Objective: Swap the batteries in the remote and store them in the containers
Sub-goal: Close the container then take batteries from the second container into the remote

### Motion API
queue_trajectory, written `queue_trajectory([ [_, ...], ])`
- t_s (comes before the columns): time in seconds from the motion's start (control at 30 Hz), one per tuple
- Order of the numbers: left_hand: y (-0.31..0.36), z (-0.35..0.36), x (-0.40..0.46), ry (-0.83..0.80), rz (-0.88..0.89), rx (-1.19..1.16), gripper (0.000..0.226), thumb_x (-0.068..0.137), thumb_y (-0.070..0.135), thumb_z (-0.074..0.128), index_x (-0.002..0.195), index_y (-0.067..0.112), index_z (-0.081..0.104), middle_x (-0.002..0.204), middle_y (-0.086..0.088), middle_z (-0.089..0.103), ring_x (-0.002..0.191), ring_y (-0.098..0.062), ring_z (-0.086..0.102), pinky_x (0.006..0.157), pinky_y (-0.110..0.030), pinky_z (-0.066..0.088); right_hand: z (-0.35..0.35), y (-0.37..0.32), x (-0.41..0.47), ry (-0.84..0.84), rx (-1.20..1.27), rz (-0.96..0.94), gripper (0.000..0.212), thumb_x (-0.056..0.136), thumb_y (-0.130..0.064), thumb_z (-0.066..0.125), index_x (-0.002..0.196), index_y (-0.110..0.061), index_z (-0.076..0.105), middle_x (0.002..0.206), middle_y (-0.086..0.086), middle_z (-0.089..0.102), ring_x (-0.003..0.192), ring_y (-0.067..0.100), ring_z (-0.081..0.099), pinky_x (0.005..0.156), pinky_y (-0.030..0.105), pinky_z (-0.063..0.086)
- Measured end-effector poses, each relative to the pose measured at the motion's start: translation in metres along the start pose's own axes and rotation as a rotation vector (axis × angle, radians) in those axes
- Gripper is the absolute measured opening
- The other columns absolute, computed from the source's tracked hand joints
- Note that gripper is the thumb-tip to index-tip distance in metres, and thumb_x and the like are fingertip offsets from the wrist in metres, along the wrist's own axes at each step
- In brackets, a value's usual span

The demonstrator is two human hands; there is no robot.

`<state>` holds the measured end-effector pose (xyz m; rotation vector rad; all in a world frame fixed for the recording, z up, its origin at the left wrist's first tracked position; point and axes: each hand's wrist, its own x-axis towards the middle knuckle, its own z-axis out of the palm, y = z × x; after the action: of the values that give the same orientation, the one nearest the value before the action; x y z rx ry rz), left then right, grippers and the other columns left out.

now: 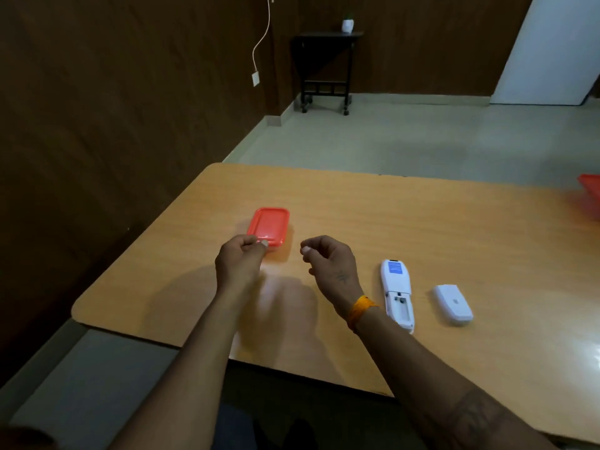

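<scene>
A red lidded container (268,224) sits on the wooden table (422,228) left of centre. My left hand (238,259) hovers at its near edge, thumb and fingers pinched together; I cannot see whether they touch the lid or hold something. To the right of it, my right hand (329,263) has its fingers curled shut, with nothing visible in them. The white remote (397,293) lies face down to the right of that hand, with its battery bay open and looking empty. Its white battery cover (453,303) lies loose beside it. No batteries are in sight.
A second red container (591,190) is cut off by the right edge of the view. The table's left edge and rounded near-left corner (78,311) are close to my left arm. A dark side table (326,66) stands by the far wall.
</scene>
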<state>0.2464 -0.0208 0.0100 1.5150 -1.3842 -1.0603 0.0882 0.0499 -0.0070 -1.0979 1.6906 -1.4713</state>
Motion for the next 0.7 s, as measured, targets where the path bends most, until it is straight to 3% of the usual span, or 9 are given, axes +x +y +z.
queue_trajectory([
  [0.1, -0.008, -0.002, 0.019, 0.05, -0.005, 0.128, 0.058, 0.091, 0.035, 0.073, 0.144, 0.017, 0.059, 0.142, -0.006, 0.063, 0.127, -0.026, 0.061, 0.103, -0.04, 0.051, 0.019, 0.004, 0.024, -0.065, -0.249, -0.134, 0.021, 0.093, -0.013, 0.067, 0.112, -0.017, 0.075, 0.111, -0.002, 0.074, 0.098, 0.014, 0.068, 0.091, 0.036, 0.058],
  [0.17, -0.012, 0.001, 0.027, 0.01, -0.035, 0.14, 0.068, 0.092, 0.037, 0.073, 0.153, 0.016, 0.05, 0.151, -0.007, 0.056, 0.136, -0.028, 0.055, 0.109, -0.041, 0.048, 0.03, 0.01, 0.039, -0.113, -0.416, -0.226, 0.034, 0.089, -0.01, 0.069, 0.122, -0.019, 0.071, 0.123, 0.0, 0.068, 0.104, 0.019, 0.067, 0.092, 0.038, 0.056],
  [0.23, -0.015, 0.004, 0.032, -0.02, -0.035, 0.146, 0.063, 0.092, 0.038, 0.071, 0.148, 0.018, 0.054, 0.144, -0.008, 0.062, 0.129, -0.028, 0.06, 0.106, -0.042, 0.051, 0.039, 0.015, 0.055, -0.165, -0.576, -0.3, 0.045, 0.086, -0.008, 0.069, 0.129, -0.018, 0.068, 0.132, 0.004, 0.062, 0.114, 0.025, 0.064, 0.094, 0.036, 0.053],
  [0.3, -0.015, 0.006, 0.035, -0.036, 0.003, 0.154, 0.043, 0.091, 0.036, 0.071, 0.131, 0.022, 0.065, 0.121, -0.003, 0.072, 0.112, -0.025, 0.068, 0.099, -0.045, 0.056, 0.046, 0.019, 0.069, -0.218, -0.68, -0.343, 0.05, 0.083, -0.006, 0.068, 0.131, -0.017, 0.067, 0.138, 0.009, 0.058, 0.122, 0.031, 0.061, 0.096, 0.039, 0.053],
  [0.37, -0.015, 0.007, 0.036, -0.054, 0.025, 0.14, 0.034, 0.09, 0.034, 0.072, 0.124, 0.028, 0.068, 0.112, 0.004, 0.074, 0.104, -0.018, 0.07, 0.097, -0.045, 0.058, 0.049, 0.022, 0.078, -0.217, -0.743, -0.379, 0.047, 0.081, -0.004, 0.068, 0.127, -0.014, 0.069, 0.139, 0.013, 0.057, 0.119, 0.036, 0.062, 0.091, 0.041, 0.055],
  [0.57, -0.017, 0.001, 0.038, -0.05, -0.007, 0.023, 0.063, 0.083, 0.012, 0.082, 0.142, 0.021, 0.062, 0.121, 0.005, 0.068, 0.109, -0.016, 0.067, 0.102, -0.041, 0.056, 0.047, 0.033, 0.074, -0.076, -0.786, -0.582, 0.023, 0.085, -0.009, 0.073, 0.108, -0.01, 0.07, 0.12, 0.012, 0.067, 0.104, 0.038, 0.064, 0.073, 0.047, 0.059],
  [0.7, -0.013, -0.002, 0.033, -0.085, 0.002, 0.019, 0.072, 0.074, 0.01, 0.084, 0.14, 0.026, 0.062, 0.122, 0.005, 0.07, 0.113, -0.017, 0.066, 0.101, -0.042, 0.056, 0.039, 0.024, 0.057, -0.005, -0.749, -0.621, 0.019, 0.091, -0.017, 0.072, 0.109, -0.013, 0.07, 0.116, 0.007, 0.07, 0.106, 0.033, 0.063, 0.077, 0.041, 0.056],
])
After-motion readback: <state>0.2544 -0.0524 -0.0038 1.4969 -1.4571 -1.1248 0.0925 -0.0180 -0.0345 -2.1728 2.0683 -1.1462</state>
